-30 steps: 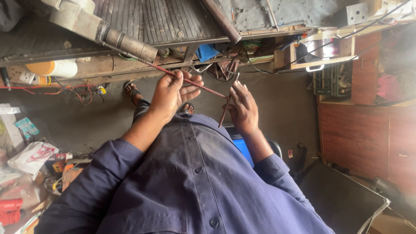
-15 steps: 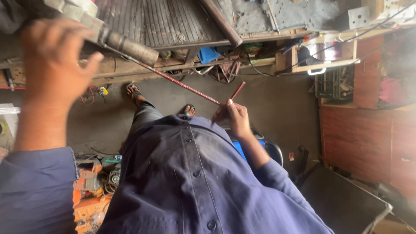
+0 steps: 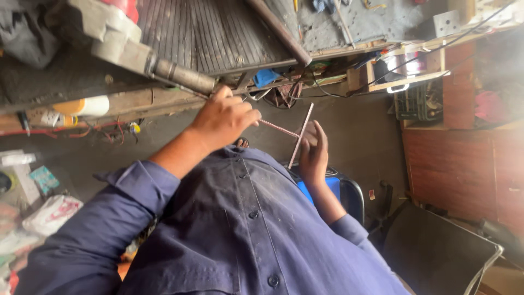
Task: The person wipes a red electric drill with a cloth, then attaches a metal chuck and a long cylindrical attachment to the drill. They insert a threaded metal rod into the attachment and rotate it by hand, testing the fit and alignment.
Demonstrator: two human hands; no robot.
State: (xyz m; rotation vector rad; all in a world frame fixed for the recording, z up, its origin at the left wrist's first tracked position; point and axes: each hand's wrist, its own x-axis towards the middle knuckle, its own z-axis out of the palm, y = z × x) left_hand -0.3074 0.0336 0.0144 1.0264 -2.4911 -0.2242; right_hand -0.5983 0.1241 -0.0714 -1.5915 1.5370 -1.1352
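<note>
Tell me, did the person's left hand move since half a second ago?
Yes. The left hand came down from the grey metal pipe and now grips the thin red twisted rod.

The single head-worn camera is looking steeply down along the wearer's own chest, so the blue shirt is filling the lower half of the frame at very close range. Both hands are sitting near the centre, close to the lens. The worktop is running across the upper edge, and the floor is showing farther off, right of centre.
</note>
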